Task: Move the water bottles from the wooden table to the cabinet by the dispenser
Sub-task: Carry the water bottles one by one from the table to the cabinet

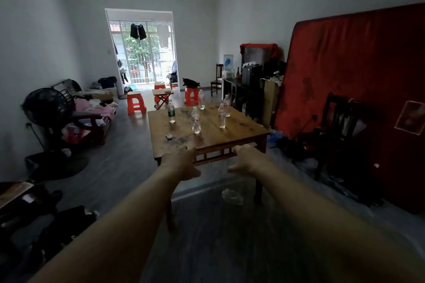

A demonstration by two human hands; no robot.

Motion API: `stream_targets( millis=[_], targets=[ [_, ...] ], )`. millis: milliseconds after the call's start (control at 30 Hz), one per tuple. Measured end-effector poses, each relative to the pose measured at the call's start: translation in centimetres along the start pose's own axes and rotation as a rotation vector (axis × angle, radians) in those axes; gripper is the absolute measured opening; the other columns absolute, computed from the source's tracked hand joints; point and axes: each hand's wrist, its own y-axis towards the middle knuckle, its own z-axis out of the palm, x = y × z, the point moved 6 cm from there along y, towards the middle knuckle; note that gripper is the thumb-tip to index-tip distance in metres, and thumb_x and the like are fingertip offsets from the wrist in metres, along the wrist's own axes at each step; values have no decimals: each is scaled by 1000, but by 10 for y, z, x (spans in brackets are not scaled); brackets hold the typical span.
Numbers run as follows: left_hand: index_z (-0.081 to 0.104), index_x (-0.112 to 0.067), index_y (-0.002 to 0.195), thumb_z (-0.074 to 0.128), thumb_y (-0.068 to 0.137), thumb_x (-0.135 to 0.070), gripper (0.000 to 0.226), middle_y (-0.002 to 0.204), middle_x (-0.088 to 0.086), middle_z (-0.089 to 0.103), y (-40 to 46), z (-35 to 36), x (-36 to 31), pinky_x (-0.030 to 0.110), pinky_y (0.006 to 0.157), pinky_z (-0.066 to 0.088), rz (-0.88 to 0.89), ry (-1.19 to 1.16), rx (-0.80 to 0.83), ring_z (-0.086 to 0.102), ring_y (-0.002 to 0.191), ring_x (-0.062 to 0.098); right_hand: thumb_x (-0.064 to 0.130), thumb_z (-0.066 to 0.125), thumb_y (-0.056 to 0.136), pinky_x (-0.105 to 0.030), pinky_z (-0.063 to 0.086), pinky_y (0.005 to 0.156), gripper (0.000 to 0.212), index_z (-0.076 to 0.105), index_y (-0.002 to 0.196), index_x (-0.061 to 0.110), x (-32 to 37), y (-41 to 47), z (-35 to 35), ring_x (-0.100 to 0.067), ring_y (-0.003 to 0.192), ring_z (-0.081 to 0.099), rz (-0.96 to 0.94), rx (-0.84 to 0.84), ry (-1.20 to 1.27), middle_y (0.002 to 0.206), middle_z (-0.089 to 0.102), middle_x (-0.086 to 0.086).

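Five clear plastic water bottles point(196, 119) stand upright on the square brown wooden table point(232, 135), at 12 o'clock from the hands. Left hand point(181, 163) and right hand point(247, 158) are extended toward the table's near edge, holding nothing; finger positions cannot be told. The dark cabinet point(239, 94) with white water dispenser point(228, 65) stands at 1 o'clock.

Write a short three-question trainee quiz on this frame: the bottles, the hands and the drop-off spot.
1. True or false: the left hand already grips a bottle.
2. How many upright bottles stand on the wooden table?
3. The water dispenser is: A) far right, on the dark cabinet; B) beside the fan; C) on a red stool.

Key: 1. False; both it and the right hand hold nothing. 2. Five, including the green-label bottle. 3. A.
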Motion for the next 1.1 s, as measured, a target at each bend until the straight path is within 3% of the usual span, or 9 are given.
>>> stream_targets(
  millis=[67, 200, 400, 533, 700, 867, 1100],
  targets=[
    [47, -28, 141, 74, 80, -50, 70, 141, 2, 52, 17, 6, 11, 35, 84, 48, -17, 3, 36, 53, 124, 26, 45, 72, 74, -40, 48, 91, 63, 50, 129, 23, 7, 20, 6, -24, 118, 51, 11, 7, -36, 129, 52, -4],
    [46, -27, 144, 77, 79, -48, 75, 150, 5, 44, 58, 18, 46, 47, 101, 51, -28, 41, 116, 46, 133, 29, 47, 70, 75, -43, 48, 93, 64, 49, 130, 22, 22, 72, 20, -25, 118, 50, 16, 29, -94, 131, 50, -5],
    [43, -29, 147, 77, 82, -43, 75, 157, 2, 36, 135, 23, 105, 48, 102, 51, -11, 45, 139, 45, 136, 30, 48, 69, 76, -42, 48, 92, 62, 49, 129, 22, 46, 166, 38, -24, 118, 51, 34, 44, -110, 130, 51, -4],
    [42, -29, 148, 76, 83, -41, 75, 154, 2, 41, 184, 28, 129, 47, 100, 53, 5, 10, 139, 49, 133, 29, 49, 67, 77, -48, 44, 91, 66, 45, 133, 23, 57, 221, 43, -26, 121, 48, 51, 28, -150, 133, 49, -4],
    [43, -28, 147, 74, 79, -49, 78, 143, 3, 48, 238, 38, 151, 49, 97, 53, 1, -20, 149, 54, 125, 31, 52, 66, 75, -42, 47, 89, 70, 44, 135, 22, 60, 279, 48, -26, 122, 49, 74, 22, -158, 137, 47, -5],
    [45, -29, 144, 72, 82, -43, 69, 140, 4, 49, 299, 50, 160, 47, 93, 53, 3, -30, 158, 56, 121, 29, 52, 65, 77, -39, 45, 86, 70, 43, 136, 22, 52, 342, 58, -26, 122, 50, 93, 14, -135, 138, 47, -7],
    [47, -27, 141, 70, 84, -50, 65, 139, 4, 48, 399, 77, 171, 36, 79, 46, -25, 0, 180, 55, 121, 27, 54, 65, 76, -40, 48, 89, 73, 43, 137, 22, 15, 445, 69, -26, 120, 51, 124, 21, -108, 135, 49, -7]
  ],
)
